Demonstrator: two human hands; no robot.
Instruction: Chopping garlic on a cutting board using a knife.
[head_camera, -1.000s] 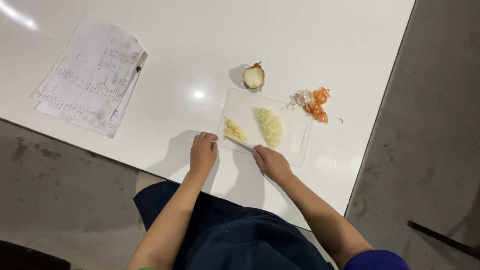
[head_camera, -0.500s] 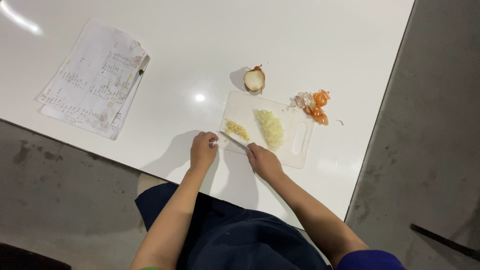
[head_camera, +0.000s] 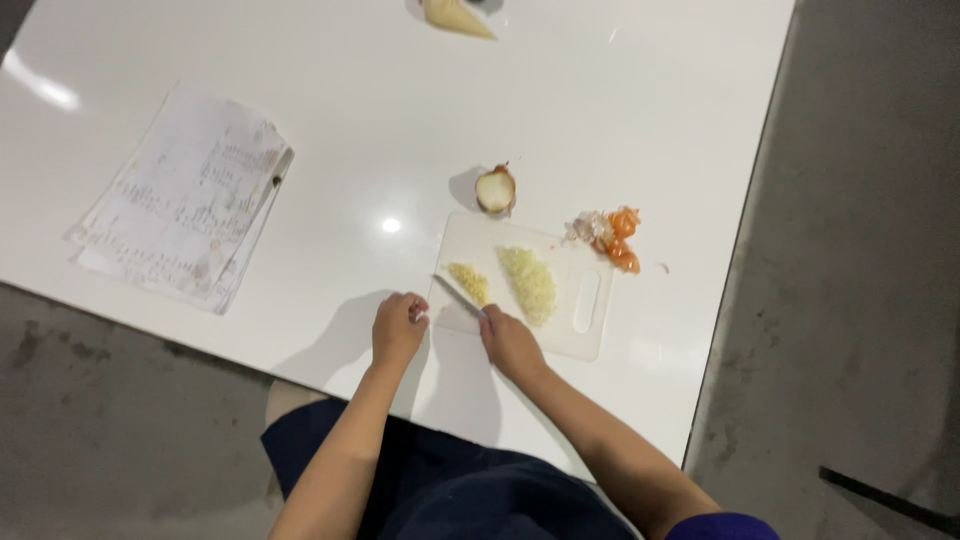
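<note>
A white cutting board (head_camera: 585, 300) lies on the white table (head_camera: 400, 120). On it sit a small pile of chopped onion (head_camera: 468, 282) and a larger pile (head_camera: 529, 281). My right hand (head_camera: 508, 341) grips a knife (head_camera: 458, 297) whose blade points toward the small pile. My left hand (head_camera: 398, 327) rests at the board's left edge, fingers curled, pinching something small and pale that I cannot make out.
Half an unpeeled onion (head_camera: 495, 189) stands behind the board. Orange onion skins (head_camera: 610, 236) lie to its right. A stack of printed papers (head_camera: 185, 205) is at the left. A pale object (head_camera: 455, 15) sits at the far edge. The table edge runs along the right.
The view has shifted, so the board sits lower in frame. Both hands stay at the board's near left corner, the right hand and knife edging slightly left.
</note>
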